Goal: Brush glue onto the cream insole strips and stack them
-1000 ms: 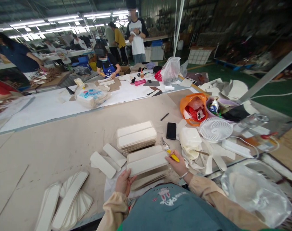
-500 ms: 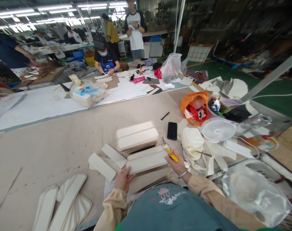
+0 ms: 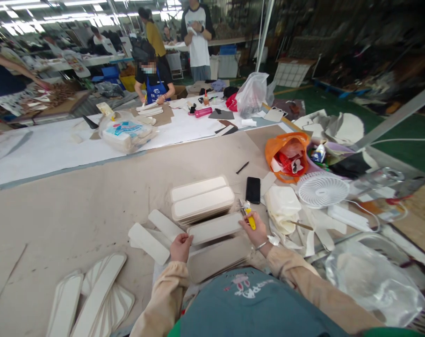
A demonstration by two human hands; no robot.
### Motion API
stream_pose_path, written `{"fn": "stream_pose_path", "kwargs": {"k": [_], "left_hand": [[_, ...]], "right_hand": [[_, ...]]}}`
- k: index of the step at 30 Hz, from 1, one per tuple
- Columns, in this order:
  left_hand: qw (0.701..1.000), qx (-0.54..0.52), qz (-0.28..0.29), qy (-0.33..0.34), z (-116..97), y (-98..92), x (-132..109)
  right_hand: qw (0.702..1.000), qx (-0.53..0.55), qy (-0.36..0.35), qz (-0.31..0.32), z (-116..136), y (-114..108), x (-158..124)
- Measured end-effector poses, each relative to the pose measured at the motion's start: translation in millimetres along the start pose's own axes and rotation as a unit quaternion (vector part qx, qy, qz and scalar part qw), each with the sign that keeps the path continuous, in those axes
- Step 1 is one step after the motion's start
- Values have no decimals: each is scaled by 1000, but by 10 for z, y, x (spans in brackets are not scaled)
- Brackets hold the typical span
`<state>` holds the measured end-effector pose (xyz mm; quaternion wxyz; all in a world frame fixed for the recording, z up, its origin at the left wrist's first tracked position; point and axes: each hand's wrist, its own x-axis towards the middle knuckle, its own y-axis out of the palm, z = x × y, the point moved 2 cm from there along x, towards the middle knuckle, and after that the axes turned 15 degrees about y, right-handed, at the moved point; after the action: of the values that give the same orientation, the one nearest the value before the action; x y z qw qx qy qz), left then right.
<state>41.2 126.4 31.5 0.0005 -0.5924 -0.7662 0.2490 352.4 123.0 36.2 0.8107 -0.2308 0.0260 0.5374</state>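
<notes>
A pale, round-cornered strip (image 3: 215, 228) lies crosswise before me, between my hands. My left hand (image 3: 180, 247) is closed in a pinch at its left end. Around a pair of yellow-handled snips (image 3: 251, 222) my right hand (image 3: 255, 231) is closed, its fingertips also at the strip's right end. The snips' metal blades point away from me. Just beyond the strip stands a neat stack of similar strips (image 3: 202, 199), two side by side on top. Nearer my body is a stack of greyer strips (image 3: 219, 257), partly hidden by my apron.
Loose strips (image 3: 149, 242) lie left of my left hand, with a fanned pile (image 3: 100, 290) farther left. At right are a black phone (image 3: 253, 190), a pen (image 3: 242, 167), a white fan (image 3: 322, 189), an orange bag (image 3: 271, 152) and fabric scraps. A co-worker (image 3: 154, 84) sits across the table.
The strip and both hands have shifted slightly away from me, toward the stack. My left fingers have gone from spread under the strip's edge to a pinch at its left end.
</notes>
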Motion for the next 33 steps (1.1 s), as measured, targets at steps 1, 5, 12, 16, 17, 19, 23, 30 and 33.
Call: {"fn": "stream_pose_path", "kwargs": {"k": [1, 5, 12, 16, 17, 19, 23, 30, 33], "left_hand": [[1000, 20, -2, 9, -8, 3, 28], [996, 82, -3, 44, -41, 33, 86], [991, 107, -25, 82, 93, 14, 112], [989, 82, -49, 111, 232, -152, -7], [989, 75, -52, 116, 283, -209, -64], [989, 60, -54, 122, 439, -328, -200], [981, 50, 4, 187, 981, -505, -462], [796, 378, 112, 459, 1638, -484, -625], [749, 443, 103, 483, 1595, -452, -632]], "right_hand": [[1000, -8, 2, -6, -4, 16, 30], [997, -71, -8, -35, -45, 71, 138], [990, -133, -29, -41, -130, 31, 152], [989, -122, -73, -31, -174, -76, 17], [990, -117, -76, -26, -196, -112, -31], [990, -112, -83, -21, -264, -192, -137], [982, -143, -116, -32, -506, -340, -355], [960, -204, -193, -6, -1046, -462, -600], [946, -229, -226, 29, -1198, -469, -633]]}}
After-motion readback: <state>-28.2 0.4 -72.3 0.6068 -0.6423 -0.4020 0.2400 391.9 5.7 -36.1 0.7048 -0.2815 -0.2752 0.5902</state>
